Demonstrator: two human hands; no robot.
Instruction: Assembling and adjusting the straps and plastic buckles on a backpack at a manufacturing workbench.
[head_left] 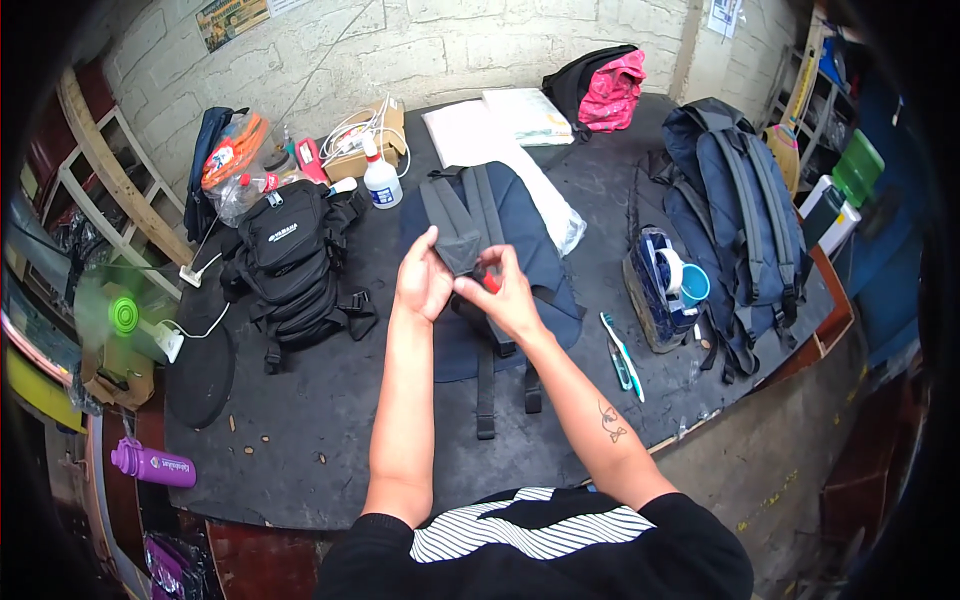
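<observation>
A dark navy backpack (535, 215) lies on the black table in front of me, its grey padded shoulder straps uppermost and its webbing ends trailing toward me. My left hand (425, 282) supports the lower end of one shoulder strap (455, 225), with the fingers partly behind it. Close beside it, my right hand (507, 295) is closed in a pinch at the same strap end. Something small and red (491, 282) shows between its fingers; most of it is hidden, so its kind is unclear. Both hands are raised over the backpack's middle.
Left stand a black bag (290, 245), a spray bottle (381, 180) and a cardboard box (385, 135) of cables. Right are a toothbrush (624, 355), a blue organizer (655, 300) and navy backpacks (735, 210). A purple bottle (155, 464) lies at the left edge, near a green fan (124, 315).
</observation>
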